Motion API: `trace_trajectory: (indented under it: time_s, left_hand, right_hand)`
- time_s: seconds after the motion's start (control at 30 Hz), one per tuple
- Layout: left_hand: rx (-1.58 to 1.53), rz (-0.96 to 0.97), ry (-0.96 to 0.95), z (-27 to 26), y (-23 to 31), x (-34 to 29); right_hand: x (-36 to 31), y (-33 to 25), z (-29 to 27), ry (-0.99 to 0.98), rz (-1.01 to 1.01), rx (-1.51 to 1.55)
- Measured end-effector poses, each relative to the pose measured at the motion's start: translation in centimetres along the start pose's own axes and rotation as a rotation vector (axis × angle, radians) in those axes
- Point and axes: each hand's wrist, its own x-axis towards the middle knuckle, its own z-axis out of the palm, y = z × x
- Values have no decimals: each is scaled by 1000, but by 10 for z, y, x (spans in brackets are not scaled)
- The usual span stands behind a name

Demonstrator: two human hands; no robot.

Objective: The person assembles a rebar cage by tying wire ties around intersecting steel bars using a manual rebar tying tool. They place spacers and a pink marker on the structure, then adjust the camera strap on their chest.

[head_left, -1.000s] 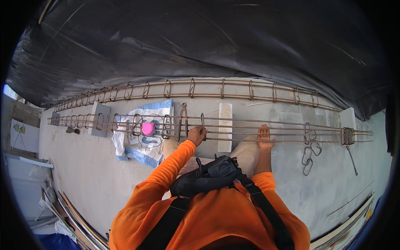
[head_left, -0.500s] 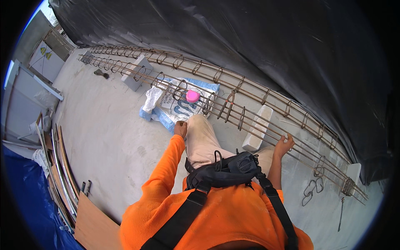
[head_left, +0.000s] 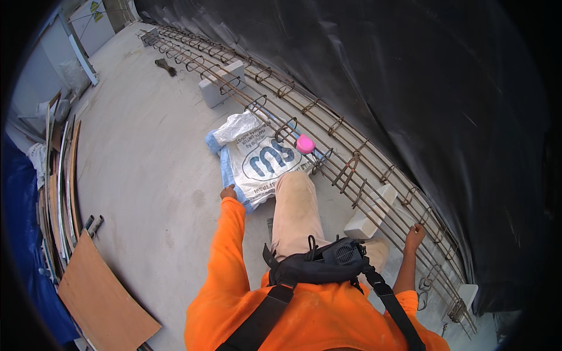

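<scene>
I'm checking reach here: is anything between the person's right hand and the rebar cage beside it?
Nothing visible stands between them. The right hand is at the near bars of the rebar cage, seemingly touching one. The white block props the cage further along. The left hand is at the printed sack.

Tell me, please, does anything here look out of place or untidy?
Mostly the white woven sack: it lies crumpled on the floor, partly under the rebar cage, with a pink object on it. The left hand is beside its edge.
</scene>
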Motion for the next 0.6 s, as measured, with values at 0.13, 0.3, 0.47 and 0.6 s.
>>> trace_trajectory:
  time_s: [0.13,0.3,0.47,0.6]
  left_hand:
    - [-36,-234,289,-235,-52,53]
    - [-660,-151,802,-551,-7,-26]
    - [-452,449,1763,-703,12,-190]
    - [-43,316,1815,-734,-38,-239]
  right_hand:
    - [0,-22,24,-59,-97,-30]
    - [-4,-13,82,-190,-179,8]
    - [-32,-45,120,-230,-354,-161]
    - [-55,-49,149,-237,-478,-288]
